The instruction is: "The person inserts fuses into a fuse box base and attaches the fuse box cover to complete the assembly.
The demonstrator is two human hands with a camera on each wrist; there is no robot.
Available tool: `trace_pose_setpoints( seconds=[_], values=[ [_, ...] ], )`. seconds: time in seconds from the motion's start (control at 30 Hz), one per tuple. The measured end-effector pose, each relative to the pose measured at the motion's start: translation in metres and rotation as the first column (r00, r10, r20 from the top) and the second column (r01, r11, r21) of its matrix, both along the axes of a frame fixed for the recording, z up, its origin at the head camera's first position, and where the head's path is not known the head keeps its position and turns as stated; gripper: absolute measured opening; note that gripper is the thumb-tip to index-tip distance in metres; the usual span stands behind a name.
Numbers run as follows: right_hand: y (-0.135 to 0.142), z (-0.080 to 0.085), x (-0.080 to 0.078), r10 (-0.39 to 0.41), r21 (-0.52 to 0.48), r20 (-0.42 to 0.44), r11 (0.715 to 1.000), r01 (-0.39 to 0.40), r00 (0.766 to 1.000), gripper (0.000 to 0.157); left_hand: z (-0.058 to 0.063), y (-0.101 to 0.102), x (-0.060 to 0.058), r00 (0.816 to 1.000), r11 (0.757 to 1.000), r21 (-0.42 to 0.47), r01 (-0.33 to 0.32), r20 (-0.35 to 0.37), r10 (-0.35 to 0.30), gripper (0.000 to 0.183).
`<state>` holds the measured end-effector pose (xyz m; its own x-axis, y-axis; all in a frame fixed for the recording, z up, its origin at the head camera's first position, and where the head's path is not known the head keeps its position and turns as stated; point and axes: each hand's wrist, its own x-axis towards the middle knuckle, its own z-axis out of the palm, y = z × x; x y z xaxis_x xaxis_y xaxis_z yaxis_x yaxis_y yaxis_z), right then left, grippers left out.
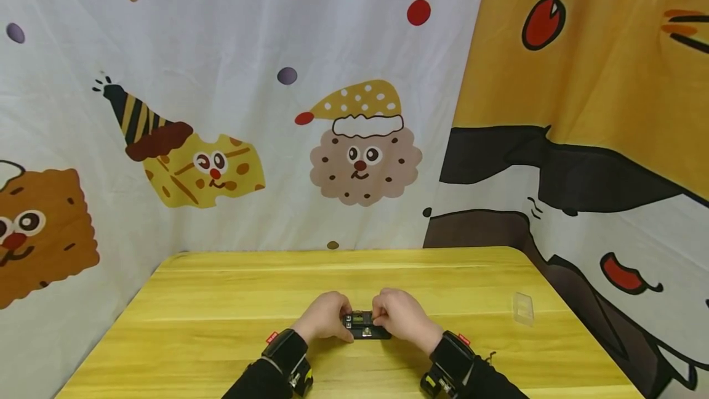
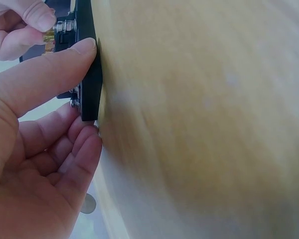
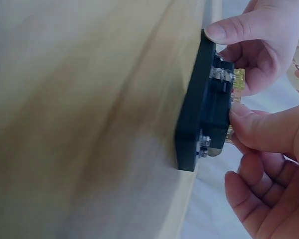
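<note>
A small black device with metal screw terminals and gold-coloured parts lies flat on the table, near the middle of its front. My left hand holds its left end; in the left wrist view the thumb presses the edge of the black base and the fingers curl at the end. From the other side, my right hand pinches at the top with thumb and forefinger. The right wrist view shows that thumb on the raised black body, beside the gold parts. The exact piece under its fingertips is hidden.
A clear plastic case lies on the right side of the yellow wood-grain table. Behind the table hangs a white curtain with cartoon prints, and more printed cloth hangs along the right. Black wrist straps sit on both forearms.
</note>
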<state>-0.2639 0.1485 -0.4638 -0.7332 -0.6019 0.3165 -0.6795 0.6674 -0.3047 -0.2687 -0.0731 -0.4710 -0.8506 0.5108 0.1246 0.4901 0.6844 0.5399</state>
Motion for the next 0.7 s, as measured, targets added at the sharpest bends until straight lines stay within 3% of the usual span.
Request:
trace_pose_setpoints(
  seconds=[0.7],
  values=[
    [0.0055, -0.0040, -0.0044, 0.012, -0.047, 0.096, 0.999, -0.008, 0.995, 0.018, -0.0006, 0.0003, -0.0007, 1.000, 1.000, -0.002, -0.004, 0.010, 0.004, 0.040]
  ],
)
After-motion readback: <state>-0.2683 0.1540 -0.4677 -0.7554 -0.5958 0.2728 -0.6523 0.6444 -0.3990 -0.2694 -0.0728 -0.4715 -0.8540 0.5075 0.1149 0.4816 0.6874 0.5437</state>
